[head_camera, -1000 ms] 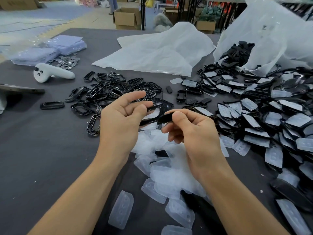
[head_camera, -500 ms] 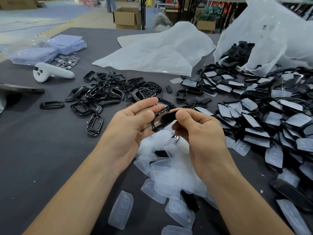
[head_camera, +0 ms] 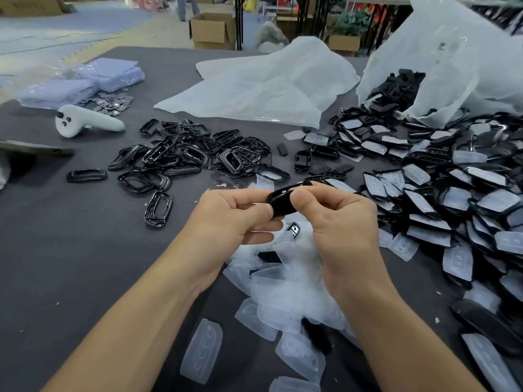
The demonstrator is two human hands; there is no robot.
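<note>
Both hands pinch one black key-fob shell [head_camera: 280, 203] at frame centre: left hand [head_camera: 232, 219] steadying, right hand [head_camera: 336, 219] pressing (likely separating parts), above clear pads [head_camera: 285, 287].

Glossy black shell [head_camera: 280, 203] in hand. Black frames [head_camera: 195, 154] heaped far left; translucent milky pads [head_camera: 285, 295] near. Dark grey table [head_camera: 70, 250]. White controller [head_camera: 85, 121], pale lilac packets [head_camera: 107, 73], white bag [head_camera: 458, 60].

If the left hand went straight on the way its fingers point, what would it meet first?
Most likely the right hand: the left hand points rightward at the black shell that both hold, and the right hand sits just beyond it.
</note>
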